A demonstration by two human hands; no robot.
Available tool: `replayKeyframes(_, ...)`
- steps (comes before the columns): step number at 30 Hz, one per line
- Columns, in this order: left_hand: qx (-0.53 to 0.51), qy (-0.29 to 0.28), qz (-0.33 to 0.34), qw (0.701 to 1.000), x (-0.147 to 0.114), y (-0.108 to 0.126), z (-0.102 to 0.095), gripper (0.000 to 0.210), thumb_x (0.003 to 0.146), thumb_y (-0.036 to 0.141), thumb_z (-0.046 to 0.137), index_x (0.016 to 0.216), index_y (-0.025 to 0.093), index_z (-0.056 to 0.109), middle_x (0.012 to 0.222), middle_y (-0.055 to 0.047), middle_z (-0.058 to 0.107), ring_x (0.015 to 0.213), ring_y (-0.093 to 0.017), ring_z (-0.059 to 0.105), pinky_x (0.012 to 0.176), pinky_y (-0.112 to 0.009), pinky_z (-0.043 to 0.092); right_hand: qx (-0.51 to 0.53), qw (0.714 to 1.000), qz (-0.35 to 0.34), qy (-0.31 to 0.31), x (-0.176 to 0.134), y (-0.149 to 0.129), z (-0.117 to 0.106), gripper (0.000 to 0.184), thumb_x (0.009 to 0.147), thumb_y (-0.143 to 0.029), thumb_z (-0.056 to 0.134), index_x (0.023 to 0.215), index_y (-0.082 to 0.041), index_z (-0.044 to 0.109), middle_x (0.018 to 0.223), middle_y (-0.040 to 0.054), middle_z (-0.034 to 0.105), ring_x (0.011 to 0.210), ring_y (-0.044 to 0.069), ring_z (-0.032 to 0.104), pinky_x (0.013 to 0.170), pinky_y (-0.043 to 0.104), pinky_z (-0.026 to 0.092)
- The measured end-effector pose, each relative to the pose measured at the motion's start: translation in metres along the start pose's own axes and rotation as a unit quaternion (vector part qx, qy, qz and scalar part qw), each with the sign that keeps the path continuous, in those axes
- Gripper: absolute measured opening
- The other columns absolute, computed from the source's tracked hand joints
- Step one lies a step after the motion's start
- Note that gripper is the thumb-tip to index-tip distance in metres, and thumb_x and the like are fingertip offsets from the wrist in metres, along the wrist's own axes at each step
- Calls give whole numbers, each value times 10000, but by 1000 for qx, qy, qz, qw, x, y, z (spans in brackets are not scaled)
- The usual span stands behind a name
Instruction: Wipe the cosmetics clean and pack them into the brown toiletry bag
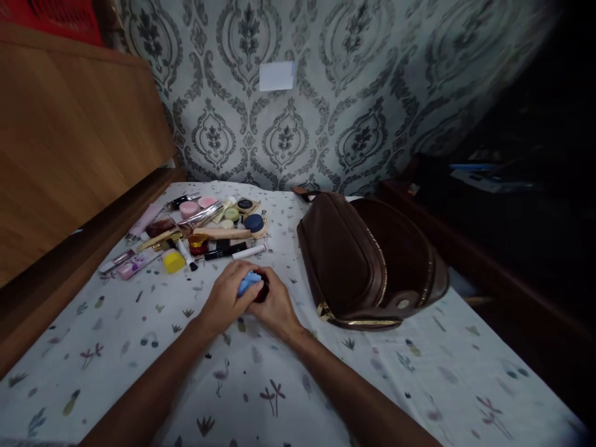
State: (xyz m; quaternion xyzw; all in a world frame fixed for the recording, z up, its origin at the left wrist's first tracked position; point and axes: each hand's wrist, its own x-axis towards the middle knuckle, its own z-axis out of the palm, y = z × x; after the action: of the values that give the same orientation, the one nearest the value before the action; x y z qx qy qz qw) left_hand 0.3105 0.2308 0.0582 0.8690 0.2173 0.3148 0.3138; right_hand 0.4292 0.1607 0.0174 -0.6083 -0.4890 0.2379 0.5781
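My left hand (228, 292) is closed on a crumpled light-blue cloth (249, 282). My right hand (278, 304) meets it over the table, fingers curled round a small dark-red round item (263, 290), its kind mostly hidden by my fingers; the cloth presses against it. Just beyond my hands lies a pile of cosmetics: a white pen-like tube (250, 251), a black tube (226, 251), a red jar with a gold rim (198, 244), a yellow-capped item (174, 261) and a dark-blue round lid (254, 223). To the right stands a brown leather toiletry bag (338, 248), unzipped and gaping.
A white printed cloth (242, 403) covers the table. Patterned wallpaper (284, 136) rises behind it, bearing a white card (276, 76). At the left a wooden cabinet (84, 124) borders the table, with a red basket (56, 18) on top. The far right is dark.
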Motion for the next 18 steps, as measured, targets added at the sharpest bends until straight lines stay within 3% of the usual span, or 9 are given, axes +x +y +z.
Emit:
replayKeyframes(6,19,21,-37,999,-3,-4,4,256,921,368,494,1064,192,613,1033,-73,657,979,-227,622,894,-357,472,-65,996,-56,19,-3,-5,-3,465,632,-255,737,1063,-200,572,1006,56,646,904,225,631,825,368,524)
replayKeyframes(10,-42,57,-92,993,-2,-1,1,289,921,439,474,936,195,629,869,-28,661,812,-193,619,768,-304,488,-79,991,-103,14,-3,-13,-8,511,641,-241,776,1117,-212,592,1035,62,644,954,224,626,863,362,523)
replayKeyframes(14,-143,114,-158,970,0,0,0,365,869,519,507,903,184,646,775,-10,646,722,-176,591,683,-272,495,-53,989,-138,8,-4,-19,-9,638,647,-297,835,1218,-207,566,1136,85,640,1069,238,610,943,384,506)
replayKeyframes(18,-197,194,-217,936,-2,7,1,435,794,572,539,864,163,672,736,-23,664,685,-195,617,637,-288,522,-35,992,-116,40,-9,-25,-6,700,632,-335,854,1249,-182,559,1153,100,653,1063,246,632,939,384,518)
